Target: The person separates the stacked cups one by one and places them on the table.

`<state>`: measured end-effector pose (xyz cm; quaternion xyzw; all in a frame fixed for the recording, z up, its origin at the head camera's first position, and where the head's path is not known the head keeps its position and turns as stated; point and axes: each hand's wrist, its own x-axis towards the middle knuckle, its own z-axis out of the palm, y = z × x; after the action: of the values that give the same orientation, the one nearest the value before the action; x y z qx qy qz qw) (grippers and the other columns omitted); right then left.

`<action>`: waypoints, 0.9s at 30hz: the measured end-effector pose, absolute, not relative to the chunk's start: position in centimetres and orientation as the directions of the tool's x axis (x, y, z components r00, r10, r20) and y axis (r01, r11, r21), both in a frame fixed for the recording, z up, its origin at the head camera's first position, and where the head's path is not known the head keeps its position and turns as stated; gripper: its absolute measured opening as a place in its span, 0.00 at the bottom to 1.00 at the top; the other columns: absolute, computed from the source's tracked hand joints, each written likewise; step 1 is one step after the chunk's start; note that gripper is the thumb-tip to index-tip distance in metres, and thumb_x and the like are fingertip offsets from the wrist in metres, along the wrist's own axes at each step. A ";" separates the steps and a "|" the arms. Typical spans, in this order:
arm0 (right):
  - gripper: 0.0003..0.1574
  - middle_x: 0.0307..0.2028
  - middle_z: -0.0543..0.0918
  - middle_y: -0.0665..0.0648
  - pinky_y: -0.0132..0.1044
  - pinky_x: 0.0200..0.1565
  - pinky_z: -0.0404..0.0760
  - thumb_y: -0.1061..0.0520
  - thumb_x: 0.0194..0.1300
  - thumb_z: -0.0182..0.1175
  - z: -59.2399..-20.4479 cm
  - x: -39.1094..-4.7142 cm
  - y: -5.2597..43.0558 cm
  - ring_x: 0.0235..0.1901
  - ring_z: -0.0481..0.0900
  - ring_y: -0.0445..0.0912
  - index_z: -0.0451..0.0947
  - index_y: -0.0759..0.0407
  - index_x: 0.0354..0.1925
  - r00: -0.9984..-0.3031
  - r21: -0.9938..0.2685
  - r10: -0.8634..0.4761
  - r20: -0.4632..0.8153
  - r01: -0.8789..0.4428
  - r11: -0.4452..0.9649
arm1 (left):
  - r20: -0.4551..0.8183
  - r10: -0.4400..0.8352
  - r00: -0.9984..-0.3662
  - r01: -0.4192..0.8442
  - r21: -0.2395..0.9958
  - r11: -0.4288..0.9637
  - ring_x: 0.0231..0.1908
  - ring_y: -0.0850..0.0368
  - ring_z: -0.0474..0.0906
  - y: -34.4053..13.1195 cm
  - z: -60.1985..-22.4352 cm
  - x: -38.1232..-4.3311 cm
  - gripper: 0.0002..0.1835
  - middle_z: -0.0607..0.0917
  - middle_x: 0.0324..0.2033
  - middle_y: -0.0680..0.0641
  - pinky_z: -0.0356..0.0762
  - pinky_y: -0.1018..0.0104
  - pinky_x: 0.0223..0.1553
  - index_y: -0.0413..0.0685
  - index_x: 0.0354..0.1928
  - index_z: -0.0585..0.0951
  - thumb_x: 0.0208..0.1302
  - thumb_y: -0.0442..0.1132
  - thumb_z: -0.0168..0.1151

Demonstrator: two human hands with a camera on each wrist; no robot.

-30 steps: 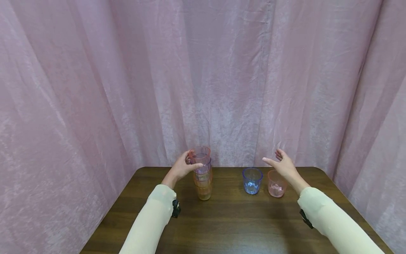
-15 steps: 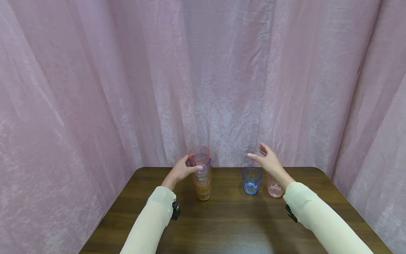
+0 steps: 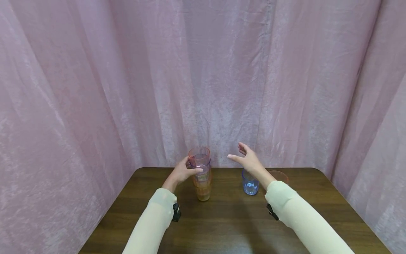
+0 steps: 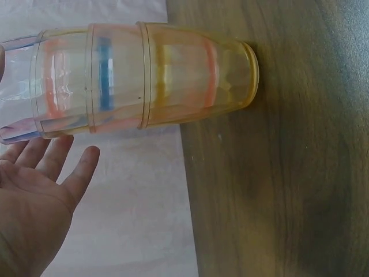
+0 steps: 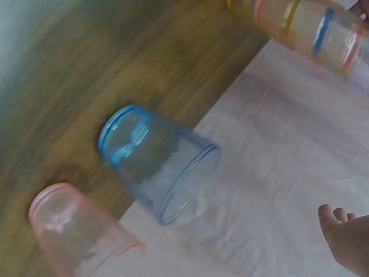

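A tall stack of nested clear plastic cups (image 3: pixel 203 185) stands upright on the table, with yellow at the bottom, orange-pink tints above, then a purple rim and a pink cup at the top. My left hand (image 3: pixel 182 171) grips the stack's upper part, thumb across the front and fingers round the far side. In the left wrist view, several fingertips (image 4: pixel 60 144) lie along the side of the stack. My right hand (image 3: pixel 250 161) is raised, empty, fingers and thumb spread, between the stack and a blue cup (image 3: pixel 250 187). Its wrist overlaps that cup in the head view.
A pink cup (image 5: pixel 81 231) stands to the right of the blue one; my right forearm hides most of it in the head view. Below is a dark wooden table (image 3: pixel 215 225). Pink curtains (image 3: pixel 222 88) hang close behind its far edge.
My right hand has moved left from above the pink cup, past the blue cup, toward the stack, staying open. My left hand has slid slightly down the stack, which stays in place.
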<state>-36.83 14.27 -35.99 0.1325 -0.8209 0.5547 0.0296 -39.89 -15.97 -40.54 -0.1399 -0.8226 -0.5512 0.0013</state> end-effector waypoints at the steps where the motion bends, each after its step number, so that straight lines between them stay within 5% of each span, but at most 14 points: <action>1: 0.62 0.76 0.52 0.65 0.58 0.69 0.57 0.39 0.63 0.67 -35.9 -36.9 13.8 0.74 0.50 0.61 0.43 0.62 0.78 -0.961 -0.903 -0.194 0.196 -0.254 0.346 | 0.156 0.229 -0.961 0.230 0.909 0.346 0.62 0.43 0.72 -16.0 -40.6 -39.9 0.46 0.77 0.61 0.40 0.70 0.47 0.62 0.45 0.73 0.65 0.54 0.44 0.77; 27: 0.64 0.75 0.57 0.62 0.57 0.67 0.64 0.41 0.57 0.73 -36.1 -37.8 5.8 0.72 0.56 0.60 0.49 0.60 0.77 -0.953 -0.915 -0.257 0.158 -0.240 0.326 | 0.103 0.248 -0.963 0.179 0.934 0.308 0.64 0.42 0.70 -16.3 -40.4 -40.0 0.43 0.75 0.64 0.40 0.69 0.45 0.63 0.45 0.71 0.65 0.57 0.45 0.76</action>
<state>-37.84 5.79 -36.14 0.1524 -0.8141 0.5603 -0.0076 -39.97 -16.25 -40.44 -0.1322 -0.8083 -0.5730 -0.0302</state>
